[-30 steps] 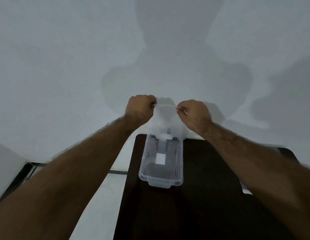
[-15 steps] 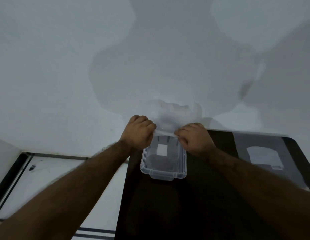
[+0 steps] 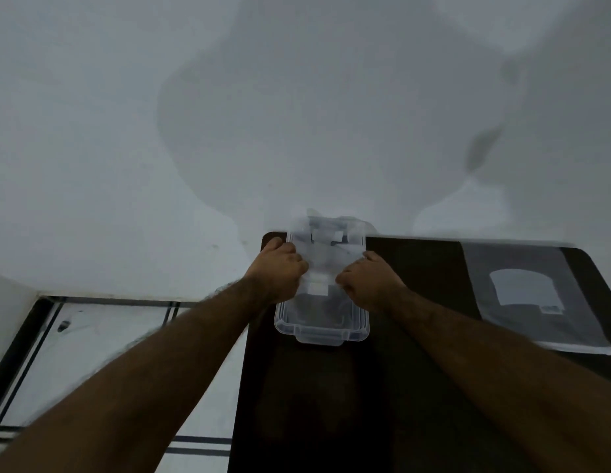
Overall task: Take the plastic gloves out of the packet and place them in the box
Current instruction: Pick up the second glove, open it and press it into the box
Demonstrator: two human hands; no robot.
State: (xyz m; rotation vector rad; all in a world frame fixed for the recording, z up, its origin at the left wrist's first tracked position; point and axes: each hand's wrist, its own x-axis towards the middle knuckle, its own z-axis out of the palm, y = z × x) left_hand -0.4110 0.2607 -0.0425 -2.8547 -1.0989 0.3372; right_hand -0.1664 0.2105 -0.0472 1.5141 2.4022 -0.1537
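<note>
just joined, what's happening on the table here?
A person is pressing thin plastic gloves into a clear box on a dark table. The left hand and right hand grip the plastic from either side, over the box's far half. The flat packet lies on the table to the right, untouched.

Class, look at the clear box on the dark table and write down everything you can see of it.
The box is a small rectangular tub of clear, colourless plastic with rounded corners, a rolled rim and a handle lip at its near end. It sits upright, lidless, at the far left part of the dark table, its far end by the wall. The left hand and right hand press thin clear gloves into it; some film spills over its far rim. A white patch shows through it.
</note>
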